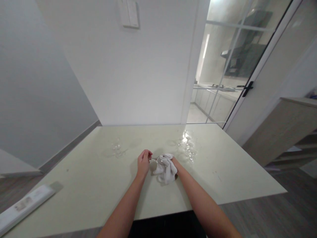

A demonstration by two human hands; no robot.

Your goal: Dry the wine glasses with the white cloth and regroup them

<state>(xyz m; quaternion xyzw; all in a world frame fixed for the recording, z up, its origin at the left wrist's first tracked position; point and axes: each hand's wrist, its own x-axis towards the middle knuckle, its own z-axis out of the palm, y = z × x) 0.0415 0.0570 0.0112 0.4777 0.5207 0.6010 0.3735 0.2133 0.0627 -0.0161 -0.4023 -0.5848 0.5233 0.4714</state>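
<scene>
our right hand (pixel 174 162), its fingers mostly hidden, is grasping a soft-looking white cloth (pixel 166 170) over the counter (pixel 99 195). our left hand (pixel 143 162) pinches a clear glass (pixel 153 159), which is between both hands, beside the cloth. we judge it light, stiff, slippery and fragile, best held gently by its slim part. other clear glassware (pixel 189 148) is farther.

Home, kitchen (pixel 206 100) beyond glass door (pixel 229 59)

A pale table (pixel 86 198) carries scattered clear items (pixel 189 147) and a long white box (pixel 31 200).
</scene>
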